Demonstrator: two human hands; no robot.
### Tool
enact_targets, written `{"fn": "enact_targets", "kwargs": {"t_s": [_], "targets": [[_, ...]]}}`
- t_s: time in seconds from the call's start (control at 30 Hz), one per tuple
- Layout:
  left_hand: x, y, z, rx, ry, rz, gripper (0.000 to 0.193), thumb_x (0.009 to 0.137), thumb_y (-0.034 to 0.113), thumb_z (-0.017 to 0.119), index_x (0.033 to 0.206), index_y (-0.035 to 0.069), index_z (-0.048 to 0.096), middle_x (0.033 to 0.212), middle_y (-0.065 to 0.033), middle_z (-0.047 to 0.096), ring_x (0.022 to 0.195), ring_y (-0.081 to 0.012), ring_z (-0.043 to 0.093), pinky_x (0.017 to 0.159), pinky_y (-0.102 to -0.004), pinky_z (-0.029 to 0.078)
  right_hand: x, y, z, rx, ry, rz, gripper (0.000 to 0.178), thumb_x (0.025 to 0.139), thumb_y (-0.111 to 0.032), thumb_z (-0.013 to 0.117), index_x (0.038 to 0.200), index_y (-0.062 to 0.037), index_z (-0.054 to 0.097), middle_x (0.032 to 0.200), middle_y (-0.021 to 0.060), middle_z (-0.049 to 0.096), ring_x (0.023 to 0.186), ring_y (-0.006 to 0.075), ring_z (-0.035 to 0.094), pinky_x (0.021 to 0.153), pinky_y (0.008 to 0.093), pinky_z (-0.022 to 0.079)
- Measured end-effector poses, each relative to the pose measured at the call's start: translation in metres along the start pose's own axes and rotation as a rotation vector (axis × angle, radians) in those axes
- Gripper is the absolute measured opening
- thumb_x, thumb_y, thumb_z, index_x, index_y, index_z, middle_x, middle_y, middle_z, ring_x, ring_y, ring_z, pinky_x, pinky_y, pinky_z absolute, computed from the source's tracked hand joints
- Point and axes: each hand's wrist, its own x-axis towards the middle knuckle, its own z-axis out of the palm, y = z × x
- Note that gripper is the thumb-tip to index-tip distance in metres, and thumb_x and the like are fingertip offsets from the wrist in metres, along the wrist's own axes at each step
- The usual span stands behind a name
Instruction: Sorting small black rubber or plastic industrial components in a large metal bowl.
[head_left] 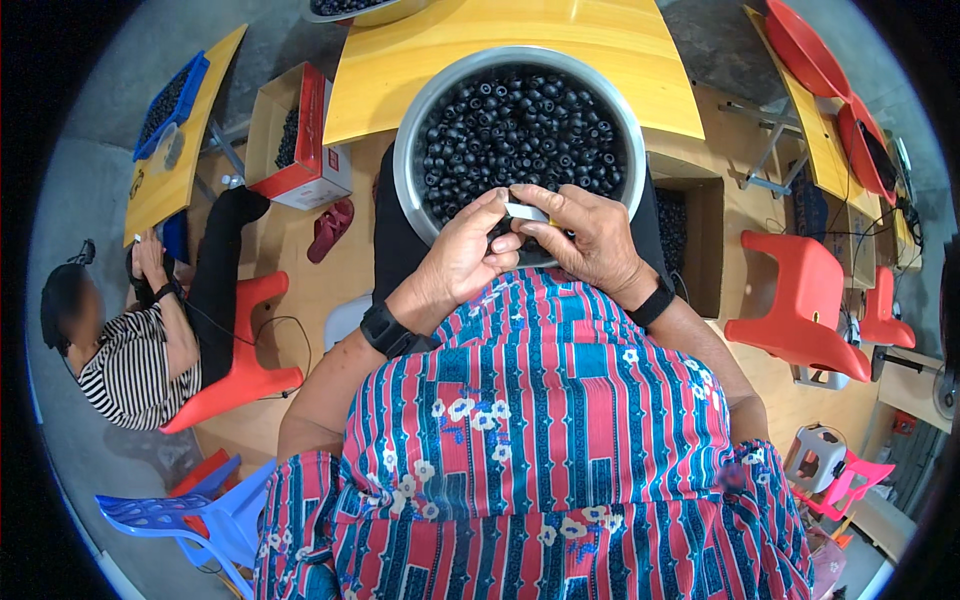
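A wide metal basin (403, 150) rests at my lap, filled with small black round pieces (520, 130) that have a hole in one end. Both hands meet over its near rim. My right hand (592, 235) is closed, pinching a short, flat white-handled tool (527, 212) between thumb and fingers. My left hand (465, 245) is closed too, its thumb by the tool's left end. Anything inside its curled fingers is hidden; dark pieces show just beneath the two hands.
A yellow table (380, 75) stands beyond the basin. An open carton (705, 240) sits at right, near a red stool (790, 295). Leftward are a red-and-white box (315, 170), a slipper (331, 230) and a seated person (140, 350) in stripes. Red basins (805, 50) lie far right.
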Motion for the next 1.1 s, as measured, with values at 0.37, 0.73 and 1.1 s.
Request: {"fn": "enact_targets", "kwargs": {"t_s": [0.37,0.73,1.1], "targets": [[-0.005,0.000,0.002,0.095,-0.038,0.093,0.018,0.104,0.028,0.048,0.110,0.011,0.052,0.085,-0.0005,0.050,0.063,-0.0042,0.040,0.053,-0.0168,0.034,-0.001,0.001,-0.006,0.019,-0.009,0.025,0.021,0.087,-0.026,0.068,0.101,-0.0105,0.069,0.079,0.0095,0.062,0.073,0.0298,0.064,0.063,0.0377,0.050],[-0.008,0.002,-0.001,0.131,-0.108,0.102,0.019,0.104,0.027,0.046,0.110,0.010,0.053,0.087,0.0004,0.050,0.066,-0.0042,0.041,0.056,-0.0167,0.034,0.001,0.002,-0.006,-0.061,-0.013,-0.004,0.021,0.086,-0.026,0.068,0.100,-0.0120,0.069,0.079,0.0073,0.061,0.071,0.0279,0.064,0.061,0.0377,0.051],[-0.007,0.003,-0.003,0.108,-0.115,0.101,0.021,0.104,0.026,0.045,0.113,0.009,0.053,0.088,-0.0005,0.050,0.067,-0.0047,0.041,0.056,-0.0169,0.034,0.002,0.003,-0.005,-0.058,-0.004,-0.013,0.021,0.086,-0.026,0.069,0.101,-0.0114,0.069,0.078,0.0073,0.061,0.071,0.0277,0.064,0.061,0.0374,0.051]]}}
